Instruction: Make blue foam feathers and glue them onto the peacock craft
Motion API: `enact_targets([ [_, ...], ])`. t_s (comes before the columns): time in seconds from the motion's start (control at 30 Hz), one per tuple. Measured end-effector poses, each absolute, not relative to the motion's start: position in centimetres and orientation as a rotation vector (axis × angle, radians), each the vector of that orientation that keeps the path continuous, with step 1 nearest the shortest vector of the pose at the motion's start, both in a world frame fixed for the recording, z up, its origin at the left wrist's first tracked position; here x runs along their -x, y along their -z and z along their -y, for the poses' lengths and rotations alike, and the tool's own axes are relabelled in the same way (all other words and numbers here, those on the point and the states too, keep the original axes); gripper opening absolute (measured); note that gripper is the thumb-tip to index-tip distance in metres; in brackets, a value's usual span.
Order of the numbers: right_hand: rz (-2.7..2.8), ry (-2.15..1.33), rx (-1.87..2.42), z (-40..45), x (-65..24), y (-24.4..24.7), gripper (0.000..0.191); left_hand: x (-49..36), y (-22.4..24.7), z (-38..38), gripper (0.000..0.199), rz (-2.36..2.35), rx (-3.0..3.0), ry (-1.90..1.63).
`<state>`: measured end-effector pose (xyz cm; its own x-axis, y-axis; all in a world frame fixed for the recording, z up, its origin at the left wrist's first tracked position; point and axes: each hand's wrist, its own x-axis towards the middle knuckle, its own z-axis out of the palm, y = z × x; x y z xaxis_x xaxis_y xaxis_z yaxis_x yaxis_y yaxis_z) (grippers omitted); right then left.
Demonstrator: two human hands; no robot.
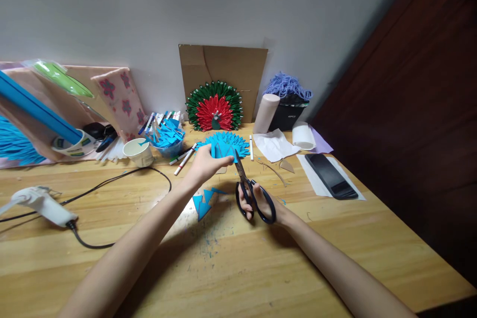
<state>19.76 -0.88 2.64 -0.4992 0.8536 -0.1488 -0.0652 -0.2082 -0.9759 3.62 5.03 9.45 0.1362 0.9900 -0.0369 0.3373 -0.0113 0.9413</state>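
Held out over the table, my left hand point(206, 163) is closed on a piece of blue paper point(222, 151) with dark lines drawn on it. My right hand point(262, 201) has its fingers through the handles of black scissors point(243, 177). The scissor blades point up at the right edge of the paper; whether they are cutting into it I cannot tell. Behind the paper lies a fan of pointed blue pieces point(240, 143), partly hidden by it. Several cut blue paper triangles point(203, 207) lie on the table below my left wrist.
A green-and-red peacock craft point(215, 109) leans on cardboard point(227, 64) at the wall. A paper cup point(138, 154) and a tub of blue strips point(167, 139) stand left. A corded white glue gun point(44, 206) lies front left, a phone point(331, 176) at right.
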Motion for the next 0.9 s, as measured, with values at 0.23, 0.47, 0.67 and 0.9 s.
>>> enact_targets([
  [0.23, 1.366, -1.691, 1.023, 0.8, -19.4, -2.0, 0.070, -3.5, -9.1, -5.3, 0.023, -1.349, -1.501, -0.929],
  [0.47, 1.396, -1.602, 1.056, 0.7, -19.4, -1.7, 0.064, -3.4, -8.8, -5.4, 0.025, -1.309, -1.438, -0.957],
  [0.67, 1.429, -1.593, 1.072, 0.8, -19.3, -1.6, 0.068, -3.6, -8.2, -5.6, 0.024, -1.294, -1.410, -0.991],
  [0.9, 1.394, -1.636, 1.042, 0.9, -19.3, -1.2, 0.072, -3.7, -8.4, -5.2, 0.023, -1.280, -1.461, -0.906],
])
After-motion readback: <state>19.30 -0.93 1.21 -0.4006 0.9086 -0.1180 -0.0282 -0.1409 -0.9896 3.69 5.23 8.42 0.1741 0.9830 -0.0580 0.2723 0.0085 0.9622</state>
